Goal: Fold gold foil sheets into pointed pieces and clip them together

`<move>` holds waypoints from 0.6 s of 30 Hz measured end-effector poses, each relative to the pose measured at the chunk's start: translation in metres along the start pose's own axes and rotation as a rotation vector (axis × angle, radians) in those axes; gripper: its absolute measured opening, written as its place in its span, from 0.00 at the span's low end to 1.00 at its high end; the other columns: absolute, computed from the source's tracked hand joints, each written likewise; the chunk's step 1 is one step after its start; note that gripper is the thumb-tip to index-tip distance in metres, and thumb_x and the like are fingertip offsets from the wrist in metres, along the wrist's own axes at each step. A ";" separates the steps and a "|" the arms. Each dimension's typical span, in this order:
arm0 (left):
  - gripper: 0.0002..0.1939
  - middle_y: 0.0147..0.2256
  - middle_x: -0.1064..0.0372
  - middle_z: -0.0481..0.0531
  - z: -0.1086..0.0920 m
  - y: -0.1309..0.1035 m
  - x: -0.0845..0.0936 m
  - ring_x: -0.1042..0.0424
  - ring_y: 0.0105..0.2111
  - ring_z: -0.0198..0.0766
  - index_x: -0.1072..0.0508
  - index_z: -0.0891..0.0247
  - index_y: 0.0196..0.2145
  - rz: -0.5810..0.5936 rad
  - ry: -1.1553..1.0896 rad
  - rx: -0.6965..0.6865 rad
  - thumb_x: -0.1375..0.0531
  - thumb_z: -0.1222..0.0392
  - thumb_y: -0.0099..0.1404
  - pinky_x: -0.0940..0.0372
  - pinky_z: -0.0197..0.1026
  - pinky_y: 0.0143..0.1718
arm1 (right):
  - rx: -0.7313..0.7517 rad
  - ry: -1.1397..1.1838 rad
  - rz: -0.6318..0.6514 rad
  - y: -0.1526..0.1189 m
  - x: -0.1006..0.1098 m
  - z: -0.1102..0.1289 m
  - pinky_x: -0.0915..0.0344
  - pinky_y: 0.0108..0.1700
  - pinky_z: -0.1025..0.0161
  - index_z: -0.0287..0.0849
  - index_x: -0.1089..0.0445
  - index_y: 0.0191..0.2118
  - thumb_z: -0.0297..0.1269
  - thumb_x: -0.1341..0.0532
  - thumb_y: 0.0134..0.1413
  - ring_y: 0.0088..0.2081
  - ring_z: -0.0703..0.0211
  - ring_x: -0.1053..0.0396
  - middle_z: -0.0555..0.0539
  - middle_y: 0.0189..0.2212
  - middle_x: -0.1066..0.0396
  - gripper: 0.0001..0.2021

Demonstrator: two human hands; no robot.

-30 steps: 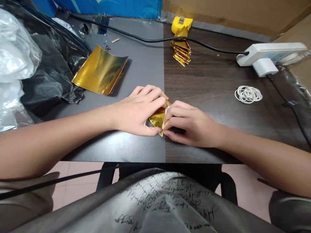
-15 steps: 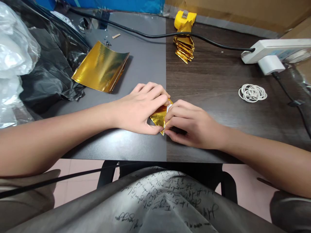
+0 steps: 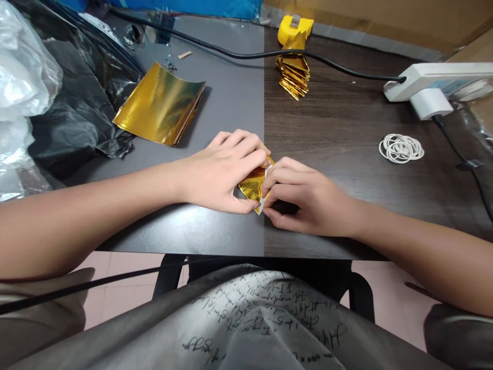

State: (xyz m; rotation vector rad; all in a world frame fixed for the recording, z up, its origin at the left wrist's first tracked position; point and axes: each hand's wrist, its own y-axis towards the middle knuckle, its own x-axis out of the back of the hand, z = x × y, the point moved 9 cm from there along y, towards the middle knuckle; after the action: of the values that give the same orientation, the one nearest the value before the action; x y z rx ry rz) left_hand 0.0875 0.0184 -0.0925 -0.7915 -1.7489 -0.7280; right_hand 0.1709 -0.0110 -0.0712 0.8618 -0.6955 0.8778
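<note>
Between my hands a small folded piece of gold foil paper (image 3: 252,186) lies on the table, a white strip of its reverse side showing along the right edge. My left hand (image 3: 227,172) presses it down, thumb at the near corner and fingers over the far part, hiding some of it. The fingertips of my right hand (image 3: 304,195) are closed at the paper's right edge, against the white strip. A stack of gold foil sheets (image 3: 162,105) sits up and left of my left hand. Farther back is a pile of folded gold foil pieces (image 3: 294,77).
A yellow tape measure (image 3: 295,31) stands behind the folded pieces. A black cable (image 3: 239,55) crosses the back to a white power strip (image 3: 427,77). White rubber bands (image 3: 401,149) lie at right. Black and clear plastic bags (image 3: 73,97) crowd the left.
My right fingers have shifted very slightly to the right, and a bit more of the white strip shows near the paper's near corner. My left hand stays in place.
</note>
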 end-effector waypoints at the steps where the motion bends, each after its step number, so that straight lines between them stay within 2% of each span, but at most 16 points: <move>1: 0.26 0.55 0.36 0.65 0.000 0.000 0.000 0.41 0.60 0.61 0.35 0.63 0.50 0.002 -0.002 0.002 0.41 0.43 0.62 0.43 0.60 0.56 | -0.009 -0.008 -0.016 0.000 0.000 0.000 0.33 0.47 0.55 0.41 0.29 0.33 0.28 0.39 0.59 0.40 0.55 0.33 0.45 0.34 0.27 0.04; 18: 0.27 0.55 0.36 0.66 -0.001 -0.001 0.000 0.40 0.59 0.60 0.34 0.67 0.51 -0.012 0.039 -0.005 0.42 0.42 0.64 0.43 0.58 0.56 | -0.022 -0.051 -0.068 0.001 0.000 0.002 0.31 0.47 0.54 0.39 0.30 0.32 0.27 0.38 0.59 0.38 0.56 0.33 0.46 0.32 0.28 0.04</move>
State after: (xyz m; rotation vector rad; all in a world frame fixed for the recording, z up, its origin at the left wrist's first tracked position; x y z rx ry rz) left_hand 0.0869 0.0171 -0.0927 -0.7654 -1.7188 -0.7515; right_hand 0.1695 -0.0127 -0.0700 0.8860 -0.7144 0.7884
